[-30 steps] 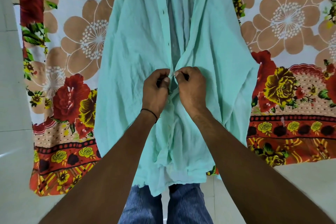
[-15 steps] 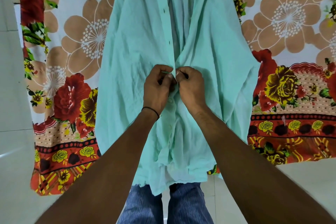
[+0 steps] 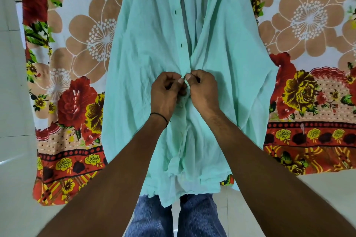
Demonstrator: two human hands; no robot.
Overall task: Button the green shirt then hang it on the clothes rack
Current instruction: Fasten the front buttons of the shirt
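**A:** What filled most of the view?

**B:** A floral sheet (image 3: 92, 40), running from 9 o'clock across to 3 o'clock, with red roses and tan blossoms. Pale floor tiles (image 3: 11, 102) showed beyond its edge at 9 o'clock.

**A:** And where was the green shirt?

**B:** The green shirt (image 3: 146, 63) lay spread down the middle of that sheet, from 12 o'clock to 6 o'clock. Above the hands its front was parted, showing the inner back panel. Below them the two front edges met. Its hem ended at 6 o'clock, over a pair of blue jeans (image 3: 154, 215).

**A:** How did the arms come in?

**B:** Both were bare. The left forearm rose from 7 o'clock and the right from 5 o'clock, converging at the centre.

**A:** And the hands?

**B:** They were knuckle to knuckle at the shirt's front opening. The left hand (image 3: 165, 96) was curled and pinched the left front edge between thumb and fingers. The right hand (image 3: 204, 92) was curled the same way, pinching the right front edge. Their thumb tips (image 3: 180, 81) nearly touched. Whether a button sat between them, I could not tell.

**A:** Anything smaller?

**B:** A thin black band (image 3: 159, 116) circled the left wrist. Two dark buttonholes (image 3: 181, 45) marked the left placket toward 12 o'clock.
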